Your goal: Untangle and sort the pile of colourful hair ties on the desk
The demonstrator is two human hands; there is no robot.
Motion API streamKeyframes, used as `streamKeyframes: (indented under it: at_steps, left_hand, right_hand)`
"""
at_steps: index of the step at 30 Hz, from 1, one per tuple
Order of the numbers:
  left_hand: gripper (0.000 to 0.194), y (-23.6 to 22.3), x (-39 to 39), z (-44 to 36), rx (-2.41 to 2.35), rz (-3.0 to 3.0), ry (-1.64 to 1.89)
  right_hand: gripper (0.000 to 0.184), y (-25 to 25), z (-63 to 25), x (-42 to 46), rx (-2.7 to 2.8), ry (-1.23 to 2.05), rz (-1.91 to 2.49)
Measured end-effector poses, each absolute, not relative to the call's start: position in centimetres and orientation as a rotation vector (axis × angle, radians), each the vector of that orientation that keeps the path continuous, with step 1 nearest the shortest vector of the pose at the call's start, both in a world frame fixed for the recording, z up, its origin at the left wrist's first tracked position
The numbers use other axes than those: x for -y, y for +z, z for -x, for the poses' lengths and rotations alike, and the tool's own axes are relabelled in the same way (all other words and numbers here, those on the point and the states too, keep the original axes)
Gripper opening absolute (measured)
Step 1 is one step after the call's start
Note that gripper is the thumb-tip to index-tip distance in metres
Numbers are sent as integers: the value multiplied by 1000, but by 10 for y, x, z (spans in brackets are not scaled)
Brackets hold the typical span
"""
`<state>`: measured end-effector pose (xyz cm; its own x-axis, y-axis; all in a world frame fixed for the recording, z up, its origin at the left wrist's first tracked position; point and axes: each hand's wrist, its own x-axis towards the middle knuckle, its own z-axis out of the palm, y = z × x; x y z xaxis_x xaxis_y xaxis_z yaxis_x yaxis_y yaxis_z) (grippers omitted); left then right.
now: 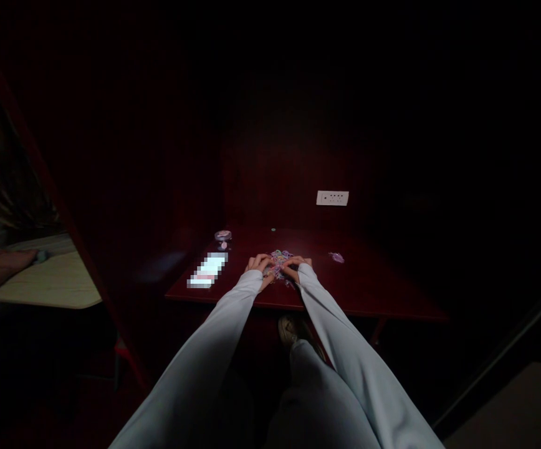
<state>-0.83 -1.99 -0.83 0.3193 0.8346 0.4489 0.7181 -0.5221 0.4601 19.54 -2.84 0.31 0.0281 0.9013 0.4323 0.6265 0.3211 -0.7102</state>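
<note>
Both my arms in pale sleeves reach forward over a dark red desk (373, 293). My left hand (258, 267) and my right hand (295, 267) rest side by side on a heap of small coloured loops (280, 258), pink, purple and green. The fingers of both hands are curled down into the heap; what they pinch is too small to make out. A second small purple clump (336, 257) lies to the right of my right hand.
A blurred white rectangle (207, 270) lies left of my hands, a small round clear container (222, 237) behind it. A white socket plate (332, 197) sits on the dark back panel. Another person's hand (6, 259) rests on a pale table at the far left. The surroundings are very dark.
</note>
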Motion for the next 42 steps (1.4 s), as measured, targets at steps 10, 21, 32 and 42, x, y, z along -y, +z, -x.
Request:
streamKeyframes:
  at_steps: [10,21,32,42]
  left_hand:
    - [11,-8,20,6,-1292,-2510,967]
    - [13,-14,10,7,-1309,-2521,998]
    - [14,-19,5,10,-1309,-2499,1032]
    - [17,-14,18,9,-1405,-2468,1029]
  right_hand:
    - [17,3,-195,30,1685,390,1396]
    - [46,0,-197,26,1665,461,1356]
    - [42,-3,-199,24,1757,440,1327]
    - [41,-5,-198,24,1763,429,1368]
